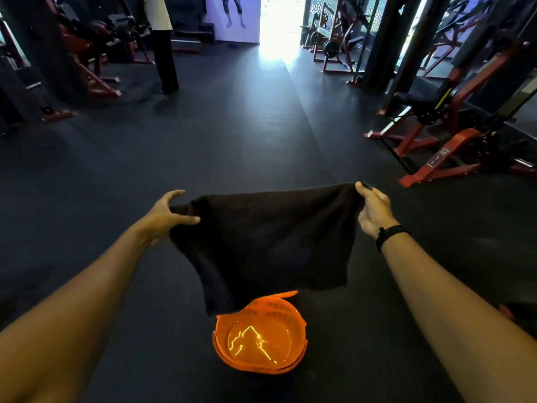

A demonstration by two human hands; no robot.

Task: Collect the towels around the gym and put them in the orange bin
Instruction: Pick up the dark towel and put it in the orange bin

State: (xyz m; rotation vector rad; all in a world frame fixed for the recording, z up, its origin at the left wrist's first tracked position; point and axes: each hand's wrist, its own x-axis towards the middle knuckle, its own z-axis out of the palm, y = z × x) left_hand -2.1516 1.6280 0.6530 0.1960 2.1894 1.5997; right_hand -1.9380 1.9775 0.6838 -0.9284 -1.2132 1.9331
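Observation:
A black towel (pixel 270 242) hangs spread out in front of me, held by its two upper corners. My left hand (pixel 168 216) pinches the left corner and my right hand (pixel 374 210) grips the right corner; a black band sits on that wrist. Directly below the towel's lower edge stands the orange bin (pixel 296 324) on the dark floor, round with slotted walls. Its far rim is partly covered by the hanging towel. Nothing shows inside it but light reflections on the bottom.
Red and black weight machines (pixel 453 135) line the right side, and more machines (pixel 87 62) stand at the back left. A person (pixel 162 45) in a light top and dark trousers stands at the back left. A bright doorway (pixel 279 21) opens straight ahead across dark rubber flooring.

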